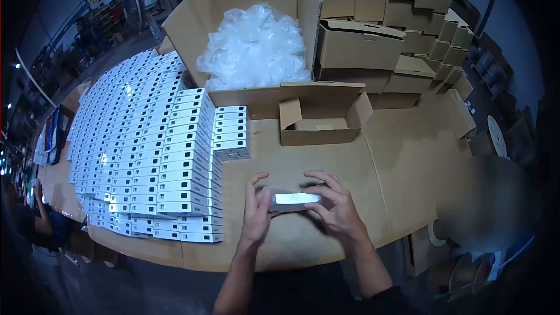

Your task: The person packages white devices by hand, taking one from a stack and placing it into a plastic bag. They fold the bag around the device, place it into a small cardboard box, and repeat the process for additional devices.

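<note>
Above the near part of the table, a small white box (pixel 296 199) is held between both hands. A greyish, see-through edge shows around it, perhaps plastic wrap. My left hand (pixel 257 213) grips its left end, thumb on the near side and index finger raised. My right hand (pixel 337 207) pinches the right end between thumb and fingers. Beyond the hands stands an open cardboard carton (pixel 321 136), its flaps up. To the left, white boxes with dark square marks (pixel 181 166) are piled in tall rows, with a shorter stack (pixel 231 131) beside them.
A large carton (pixel 309 9) filled with clear plastic bags (pixel 256 46) stands at the back. Many brown cartons (pixel 361 46) are piled at the back right. Brown board covers the table (pixel 402 157). Another person's arm (pixel 42 210) shows at the far left; a blurred shape (pixel 487 204) is at right.
</note>
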The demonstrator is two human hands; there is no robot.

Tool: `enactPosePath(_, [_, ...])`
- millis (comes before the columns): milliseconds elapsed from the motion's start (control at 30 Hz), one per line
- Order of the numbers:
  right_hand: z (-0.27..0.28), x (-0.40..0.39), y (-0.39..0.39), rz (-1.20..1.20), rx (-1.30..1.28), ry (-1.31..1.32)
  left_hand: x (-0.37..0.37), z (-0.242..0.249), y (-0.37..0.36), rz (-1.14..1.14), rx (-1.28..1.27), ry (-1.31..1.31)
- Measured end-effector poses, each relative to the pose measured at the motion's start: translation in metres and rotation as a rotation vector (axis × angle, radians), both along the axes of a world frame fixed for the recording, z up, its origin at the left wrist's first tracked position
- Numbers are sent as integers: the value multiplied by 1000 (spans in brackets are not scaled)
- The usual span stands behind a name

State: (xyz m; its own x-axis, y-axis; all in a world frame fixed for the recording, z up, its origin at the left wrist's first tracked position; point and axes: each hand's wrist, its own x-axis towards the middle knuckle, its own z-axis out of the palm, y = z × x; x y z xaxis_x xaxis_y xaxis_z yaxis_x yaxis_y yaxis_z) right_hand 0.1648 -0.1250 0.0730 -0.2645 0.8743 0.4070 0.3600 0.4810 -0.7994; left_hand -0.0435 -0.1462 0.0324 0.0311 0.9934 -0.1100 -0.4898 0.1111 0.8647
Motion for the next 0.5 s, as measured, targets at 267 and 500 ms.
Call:
enactPosePath(267, [24,36,15,193,64,-317,0,6,26,-303,242,423])
enactPosePath(500, [33,62,70,-231,315,-144,27,14,95,247,498,1039])
